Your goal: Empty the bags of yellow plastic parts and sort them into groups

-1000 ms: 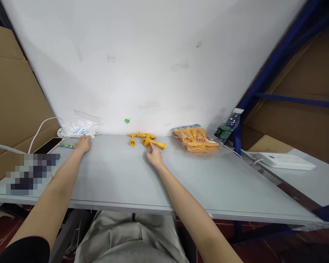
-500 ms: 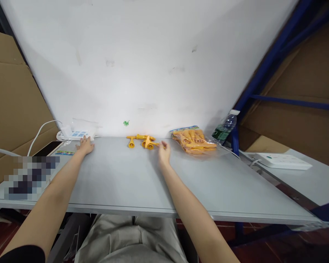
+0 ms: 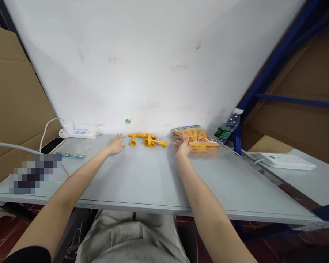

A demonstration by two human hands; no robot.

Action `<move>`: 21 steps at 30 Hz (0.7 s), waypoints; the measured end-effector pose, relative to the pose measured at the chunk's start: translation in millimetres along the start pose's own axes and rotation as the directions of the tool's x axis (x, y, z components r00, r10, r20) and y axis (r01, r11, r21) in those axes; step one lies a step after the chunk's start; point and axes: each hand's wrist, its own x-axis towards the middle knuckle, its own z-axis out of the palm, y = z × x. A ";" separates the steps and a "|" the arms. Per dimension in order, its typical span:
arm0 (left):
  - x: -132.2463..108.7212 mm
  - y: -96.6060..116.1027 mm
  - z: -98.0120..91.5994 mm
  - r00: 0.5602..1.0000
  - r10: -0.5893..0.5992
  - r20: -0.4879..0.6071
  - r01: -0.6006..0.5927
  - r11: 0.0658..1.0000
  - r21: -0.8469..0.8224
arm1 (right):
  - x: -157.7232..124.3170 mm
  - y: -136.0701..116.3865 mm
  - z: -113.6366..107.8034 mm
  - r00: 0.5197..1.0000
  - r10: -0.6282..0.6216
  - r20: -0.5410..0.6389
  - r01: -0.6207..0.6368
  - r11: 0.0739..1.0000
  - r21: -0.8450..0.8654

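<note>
My left hand (image 3: 116, 144) lies at the back of the table with its fingers spread and nothing in it. Just right of it is a small group of yellow plastic horn-shaped pieces (image 3: 147, 140) with flared ends. My right hand (image 3: 183, 147) is at the left side of a clear plastic bag (image 3: 205, 150) full of similar orange-yellow pieces. Its fingers are apart and seem to touch the bag, without a visible grip. A flat clear packet (image 3: 78, 148) with a colourful strip rests to the left of my left hand.
On the left are a white power strip (image 3: 83, 132), a phone (image 3: 52, 145), white cables and a pixelated patch. A water bottle (image 3: 228, 126) leans at the back right beside a blue frame post (image 3: 237, 140). Another white power strip (image 3: 286, 161) sits on the neighbouring surface. A white wall panel (image 3: 153, 73) rises behind.
My left hand has moved right, from the power strip to beside the yellow pieces; the clear packet now lies flat. My right hand has left the yellow pieces and reached the full bag.
</note>
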 end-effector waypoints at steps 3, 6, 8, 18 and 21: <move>-0.3 12.6 10.9 1.000 0.000 0.021 0.005 0.975 -0.221 | 1.0 -5.4 -2.5 0.997 -0.082 -0.014 0.079 0.988 -0.134; 2.7 23.2 19.1 1.000 -0.021 -0.017 0.012 0.897 -0.441 | 0.1 -13.9 -5.6 0.957 -0.290 0.002 0.270 0.889 -0.369; 4.7 29.8 22.1 0.999 -0.001 -0.054 -0.027 0.854 -0.519 | -0.9 -22.7 -6.6 0.907 -0.417 0.059 0.389 0.775 -0.498; 4.7 52.3 19.0 0.987 -0.083 -0.134 -0.061 0.588 -0.807 | -46.6 -71.5 8.4 0.731 -0.544 0.413 0.682 0.605 -0.411; 8.6 57.5 19.8 0.978 -0.208 -0.017 0.058 0.351 -0.935 | -79.8 -80.7 17.2 0.669 -0.535 0.517 0.707 0.673 -0.219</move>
